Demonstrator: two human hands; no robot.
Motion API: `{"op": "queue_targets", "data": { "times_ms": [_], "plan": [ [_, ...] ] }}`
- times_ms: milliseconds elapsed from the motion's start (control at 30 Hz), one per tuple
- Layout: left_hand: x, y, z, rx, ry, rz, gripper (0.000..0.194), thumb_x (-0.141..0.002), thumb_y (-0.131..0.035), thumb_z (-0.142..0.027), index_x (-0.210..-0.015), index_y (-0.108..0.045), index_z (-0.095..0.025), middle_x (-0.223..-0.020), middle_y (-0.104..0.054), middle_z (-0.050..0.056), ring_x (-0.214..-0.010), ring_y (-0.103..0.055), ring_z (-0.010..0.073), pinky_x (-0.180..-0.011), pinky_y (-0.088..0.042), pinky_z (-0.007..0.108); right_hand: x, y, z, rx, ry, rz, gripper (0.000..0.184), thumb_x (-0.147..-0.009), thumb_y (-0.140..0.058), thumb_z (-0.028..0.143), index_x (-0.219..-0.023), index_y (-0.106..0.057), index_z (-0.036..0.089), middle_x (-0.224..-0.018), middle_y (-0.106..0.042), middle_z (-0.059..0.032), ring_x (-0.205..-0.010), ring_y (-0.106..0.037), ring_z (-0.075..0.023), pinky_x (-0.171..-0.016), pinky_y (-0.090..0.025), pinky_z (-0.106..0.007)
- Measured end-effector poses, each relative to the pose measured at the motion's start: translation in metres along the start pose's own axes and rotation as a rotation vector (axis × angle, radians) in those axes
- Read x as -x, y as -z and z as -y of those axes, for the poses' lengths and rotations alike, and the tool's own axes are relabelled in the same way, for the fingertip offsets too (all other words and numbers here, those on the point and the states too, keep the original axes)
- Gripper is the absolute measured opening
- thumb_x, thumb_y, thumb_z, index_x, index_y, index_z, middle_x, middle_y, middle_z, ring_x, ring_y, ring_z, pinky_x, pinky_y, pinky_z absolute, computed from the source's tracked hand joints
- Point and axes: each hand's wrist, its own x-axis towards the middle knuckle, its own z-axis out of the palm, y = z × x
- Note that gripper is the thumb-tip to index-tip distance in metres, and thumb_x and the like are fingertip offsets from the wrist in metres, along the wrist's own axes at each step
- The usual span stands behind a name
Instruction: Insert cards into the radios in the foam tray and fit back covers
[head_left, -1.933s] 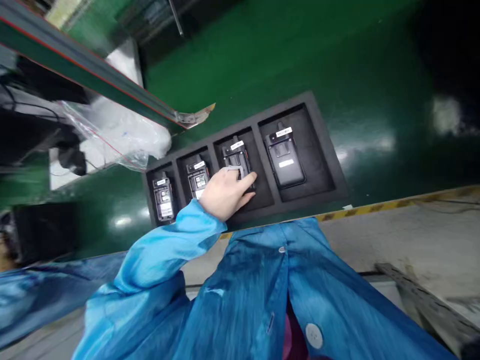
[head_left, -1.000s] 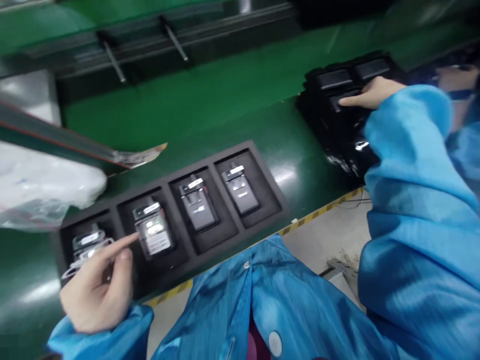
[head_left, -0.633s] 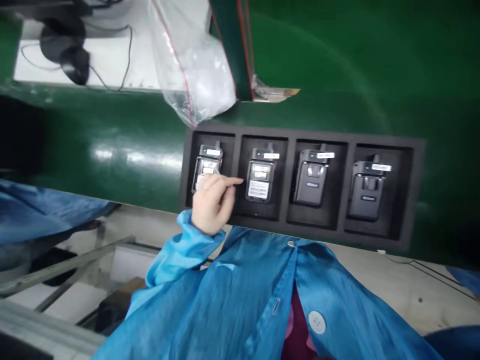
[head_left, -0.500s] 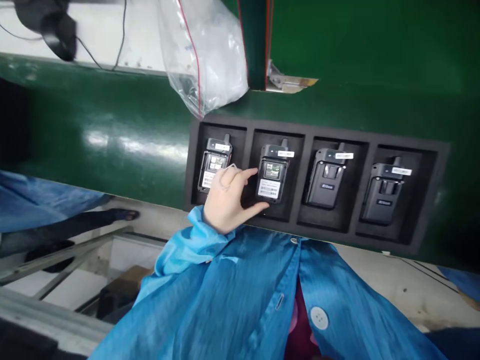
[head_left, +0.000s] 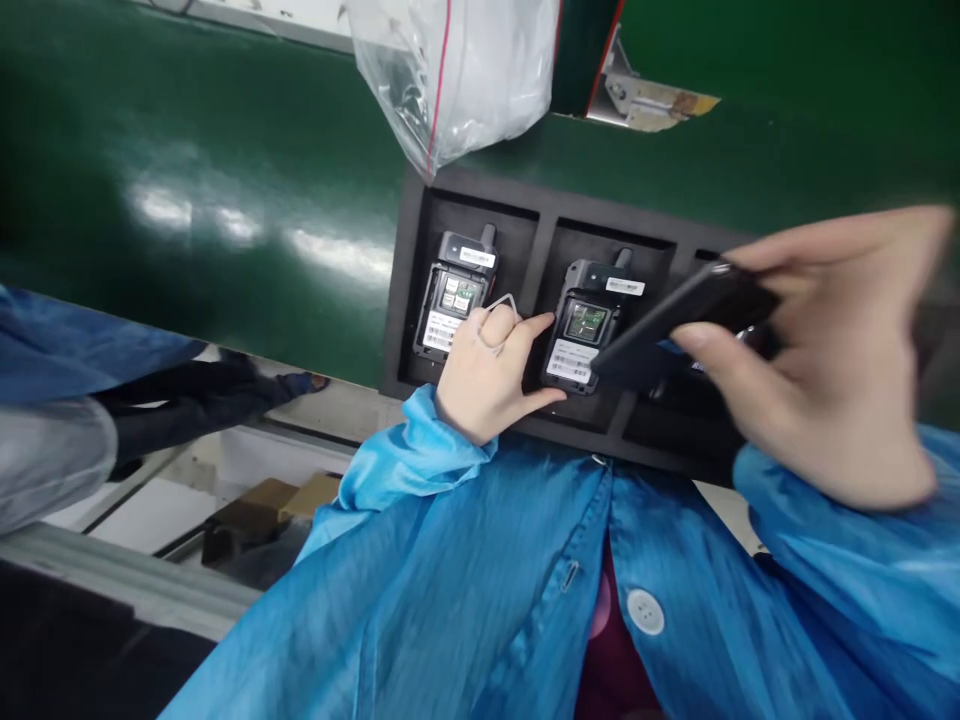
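Observation:
A black foam tray (head_left: 405,300) lies on the green belt (head_left: 225,150) with handheld devices in its pockets, backs open. My left hand (head_left: 487,385) rests on the divider between the first device (head_left: 454,300) and the second device (head_left: 585,335). Its index finger and thumb reach toward the second device, and its curled fingers keep a thin wire loop (head_left: 504,305). My right hand (head_left: 825,345) hovers over the tray's right side, pinching a flat black cover (head_left: 675,320) tilted above the third pocket. The tray's right pockets are hidden behind it.
A clear plastic bag (head_left: 465,70) with a red seal line hangs over the tray's far edge. A green rail with a metal bracket (head_left: 645,95) sits behind. Another person's blue sleeve (head_left: 67,350) is at left. Cardboard boxes (head_left: 292,495) sit below the belt's near edge.
My right hand has come into view from the right holding the flat black cover over the tray. My left hand stays between the first two devices. The view has moved closer.

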Motion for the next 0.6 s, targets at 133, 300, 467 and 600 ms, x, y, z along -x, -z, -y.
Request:
{"op": "queue_targets", "data": {
  "times_ms": [133, 300, 467, 600],
  "plan": [
    [0.001, -0.001, 0.001, 0.008, -0.028, -0.032, 0.083, -0.072, -0.079, -0.06, -0.133, -0.056, -0.009, -0.108, -0.058, 0.013, -0.099, -0.056, 0.0292, -0.088, -0.047, 0.042, -0.013, -0.039, 0.009, -0.015, 0.09, 0.161, 0.036, -0.092, -0.062, 0.036, -0.12, -0.05, 0.017, -0.114, -0.054, -0.0106, -0.105, -0.059, -0.0217, -0.093, -0.053, -0.043],
    [0.0, -0.002, -0.001, 0.021, -0.003, -0.011, 0.079, -0.073, -0.08, -0.057, -0.132, -0.057, -0.01, -0.109, -0.058, 0.013, -0.102, -0.056, 0.0304, -0.091, -0.046, 0.044, -0.018, -0.056, 0.004, 0.105, 0.068, 0.246, 0.032, -0.093, -0.052, 0.04, -0.118, -0.048, 0.02, -0.116, -0.058, -0.0095, -0.105, -0.058, -0.0271, -0.093, -0.047, -0.05],
    [0.001, -0.002, -0.001, 0.013, 0.011, -0.011, 0.079, -0.071, -0.082, -0.055, -0.131, -0.057, -0.011, -0.111, -0.058, 0.013, -0.102, -0.055, 0.0301, -0.092, -0.047, 0.044, -0.017, -0.065, 0.003, 0.173, 0.088, 0.221, 0.034, -0.094, -0.049, 0.04, -0.121, -0.049, 0.018, -0.119, -0.058, -0.0111, -0.109, -0.053, -0.0285, -0.093, -0.046, -0.049],
    [0.002, -0.004, -0.001, 0.0, -0.002, -0.026, 0.077, -0.072, -0.081, -0.056, -0.13, -0.057, -0.01, -0.111, -0.059, 0.013, -0.103, -0.055, 0.03, -0.093, -0.046, 0.044, -0.012, -0.077, 0.003, 0.256, 0.119, 0.165, 0.039, -0.095, -0.053, 0.04, -0.124, -0.051, 0.014, -0.123, -0.055, -0.0147, -0.116, -0.048, -0.0313, -0.1, -0.042, -0.05]
  ]
}}
